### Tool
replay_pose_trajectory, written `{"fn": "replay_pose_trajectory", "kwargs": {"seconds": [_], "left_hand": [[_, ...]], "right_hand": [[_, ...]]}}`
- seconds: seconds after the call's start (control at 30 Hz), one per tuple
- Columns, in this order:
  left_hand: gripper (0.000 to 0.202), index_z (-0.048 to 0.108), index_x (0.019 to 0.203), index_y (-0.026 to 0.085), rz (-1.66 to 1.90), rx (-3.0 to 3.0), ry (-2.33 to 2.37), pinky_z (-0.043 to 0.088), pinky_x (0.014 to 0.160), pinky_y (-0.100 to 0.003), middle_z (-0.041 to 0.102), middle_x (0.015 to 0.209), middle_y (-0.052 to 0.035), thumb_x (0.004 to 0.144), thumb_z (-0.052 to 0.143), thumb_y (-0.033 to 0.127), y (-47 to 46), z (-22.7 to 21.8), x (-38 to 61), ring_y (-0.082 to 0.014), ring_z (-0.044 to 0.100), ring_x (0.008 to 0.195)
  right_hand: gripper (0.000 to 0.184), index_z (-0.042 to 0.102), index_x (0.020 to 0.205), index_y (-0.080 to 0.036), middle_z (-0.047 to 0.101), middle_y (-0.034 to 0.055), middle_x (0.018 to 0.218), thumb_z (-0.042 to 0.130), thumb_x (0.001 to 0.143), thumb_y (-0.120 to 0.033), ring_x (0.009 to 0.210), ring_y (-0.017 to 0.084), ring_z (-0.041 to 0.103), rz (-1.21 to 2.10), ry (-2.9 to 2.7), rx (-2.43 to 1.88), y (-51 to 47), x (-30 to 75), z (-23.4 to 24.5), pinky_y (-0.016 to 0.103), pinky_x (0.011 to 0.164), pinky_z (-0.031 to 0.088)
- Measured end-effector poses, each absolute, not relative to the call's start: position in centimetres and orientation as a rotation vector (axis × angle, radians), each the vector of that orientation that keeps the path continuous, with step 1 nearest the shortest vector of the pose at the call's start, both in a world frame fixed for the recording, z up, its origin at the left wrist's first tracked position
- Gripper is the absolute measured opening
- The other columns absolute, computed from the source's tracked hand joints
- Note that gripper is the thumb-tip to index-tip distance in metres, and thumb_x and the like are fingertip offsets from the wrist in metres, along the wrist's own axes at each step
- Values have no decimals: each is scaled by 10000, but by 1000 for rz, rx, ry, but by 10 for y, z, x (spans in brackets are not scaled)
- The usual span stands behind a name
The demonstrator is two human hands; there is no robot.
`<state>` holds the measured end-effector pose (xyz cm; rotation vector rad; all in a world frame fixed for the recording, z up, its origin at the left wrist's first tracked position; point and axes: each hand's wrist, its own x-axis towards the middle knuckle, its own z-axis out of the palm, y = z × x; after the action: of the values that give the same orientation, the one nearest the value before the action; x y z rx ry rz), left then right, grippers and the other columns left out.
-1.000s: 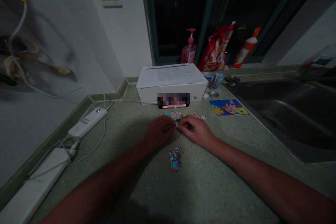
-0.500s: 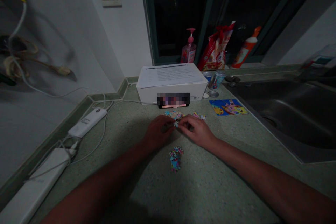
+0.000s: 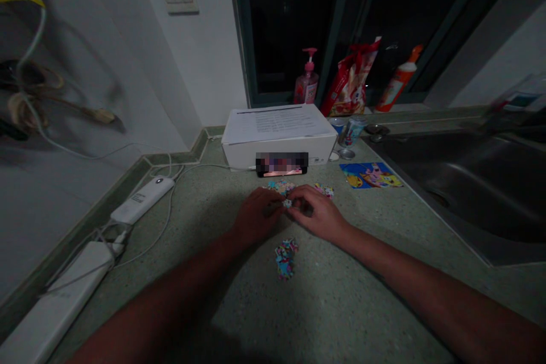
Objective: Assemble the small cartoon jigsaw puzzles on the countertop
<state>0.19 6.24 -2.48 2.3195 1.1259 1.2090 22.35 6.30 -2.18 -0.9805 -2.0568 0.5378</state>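
My left hand and my right hand meet at the middle of the green speckled counter, fingertips pinched together on small colourful puzzle pieces. More loose puzzle pieces lie just behind the hands, with a few to the right. A small joined cluster of pieces sits nearer to me, between my forearms. A colourful cartoon picture card lies to the right.
A white box with a phone leaning on it stands behind. A metal sink is on the right. Power strips and cables run along the left wall. Bottles, a red bag and a can stand by the window.
My right hand has drawn slightly closer to the left, fingers curling tighter over the pieces. The left hand has hardly moved.
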Motion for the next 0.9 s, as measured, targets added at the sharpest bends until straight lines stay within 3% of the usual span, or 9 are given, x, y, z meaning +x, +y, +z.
{"fn": "replay_pose_trajectory", "kwargs": {"seconds": [0.23,0.43,0.6,0.9], "left_hand": [[183,713,1109,223,1252,2327,1066,580,912,-414,768,1059,-61,933,697,271,59,-23,1,-235,707,998],[123,685,1058,209,1403,2147,1244,585,863,-372,743,1009,-58,967,620,261,65,-22,0,-205,701,924],[126,682,1053,207,1394,2068,1313,590,860,-360,744,1017,-54,962,602,242,68,-22,1,-198,703,921],[127,675,1055,218,1368,2085,1309,589,861,-368,745,1026,-57,959,593,233,66,-22,2,-198,701,920]], "right_hand": [[159,634,1046,-237,700,88,1093,658,890,-224,953,226,681,564,-2012,-928,67,224,-25,380,831,562],[187,625,1084,-250,678,111,1244,680,907,-228,1219,268,644,563,-2174,-789,57,226,-17,460,1042,530],[256,645,1105,-238,612,134,1379,716,867,-176,1365,277,556,666,-2335,-667,41,223,-6,485,1129,482],[245,678,1040,-226,649,118,1259,761,822,-153,1375,287,533,749,-2461,-580,36,222,0,507,1168,455]]}}
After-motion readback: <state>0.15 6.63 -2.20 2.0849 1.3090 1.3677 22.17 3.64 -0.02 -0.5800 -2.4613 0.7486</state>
